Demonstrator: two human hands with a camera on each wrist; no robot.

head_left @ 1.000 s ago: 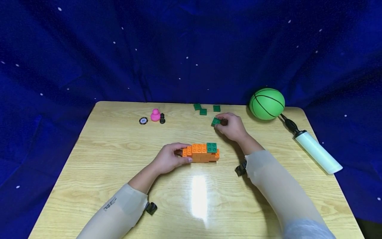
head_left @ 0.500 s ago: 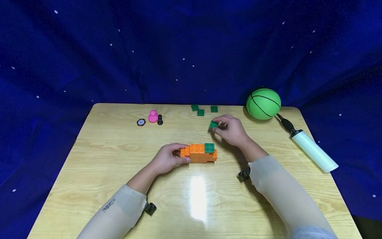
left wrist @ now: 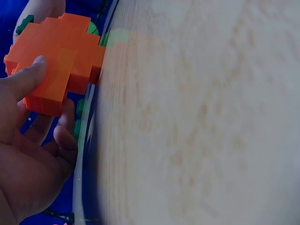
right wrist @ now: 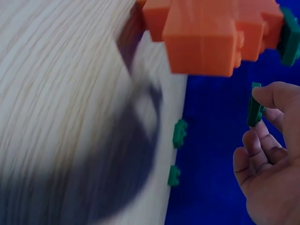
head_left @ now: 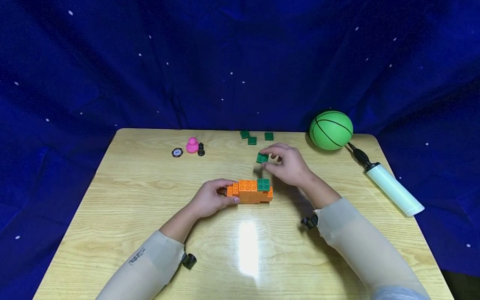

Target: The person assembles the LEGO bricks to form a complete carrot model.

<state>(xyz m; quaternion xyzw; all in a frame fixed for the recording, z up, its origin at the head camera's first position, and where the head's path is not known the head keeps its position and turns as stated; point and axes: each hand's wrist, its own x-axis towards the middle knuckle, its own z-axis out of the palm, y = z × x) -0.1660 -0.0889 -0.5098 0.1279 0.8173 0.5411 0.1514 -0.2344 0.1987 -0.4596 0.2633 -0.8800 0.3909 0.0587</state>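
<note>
My left hand (head_left: pixel 211 199) grips the left end of an orange block build (head_left: pixel 247 192), thumb on the near side, as the left wrist view also shows with the build's stepped orange body (left wrist: pixel 70 51). One flat green brick (head_left: pixel 263 185) is stuck on top of the build near its right end. Between thumb and fingers, my right hand (head_left: pixel 288 164) pinches another flat green brick (head_left: pixel 262 158), held in the air beyond the build. In the right wrist view that pinched brick (right wrist: pixel 255 105) stands on edge, apart from the orange blocks (right wrist: pixel 201 42).
Several loose green bricks (head_left: pixel 252 141) lie by the far table edge. Left of them are a pink duck-like toy (head_left: pixel 192 145), a black chess pawn (head_left: pixel 201 149) and a poker chip (head_left: pixel 177 152). At right sit a green ball (head_left: pixel 331 130) and a hand pump (head_left: pixel 393 188).
My right hand has carried the pinched green brick a little left and toward the build. The left hand and the orange build have stayed in place.
</note>
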